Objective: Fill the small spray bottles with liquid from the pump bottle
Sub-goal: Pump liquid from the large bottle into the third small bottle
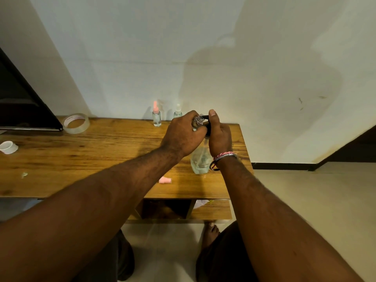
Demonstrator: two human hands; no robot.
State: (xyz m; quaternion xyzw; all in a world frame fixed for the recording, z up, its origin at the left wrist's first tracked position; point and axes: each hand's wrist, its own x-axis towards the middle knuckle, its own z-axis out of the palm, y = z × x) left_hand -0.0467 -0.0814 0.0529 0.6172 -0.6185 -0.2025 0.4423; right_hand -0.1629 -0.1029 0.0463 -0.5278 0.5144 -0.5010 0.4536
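Observation:
A clear pump bottle (200,159) with a black pump head stands on the wooden table (81,159) near its right end. My right hand (219,137) grips the black pump head, thumb up. My left hand (182,134) holds a small clear spray bottle (197,121), open at the top, against the pump spout. Two capped small spray bottles stand by the wall: one with a pink top (156,117), one with a clear top (177,111). A loose pink cap (165,180) lies near the table's front edge.
A roll of clear tape (76,123) and a dark screen (22,102) are at the back left. A small white cup-like piece (8,147) sits at the left edge. Shelf compartments (166,209) lie under the table. My bare foot (210,234) rests on the tiled floor.

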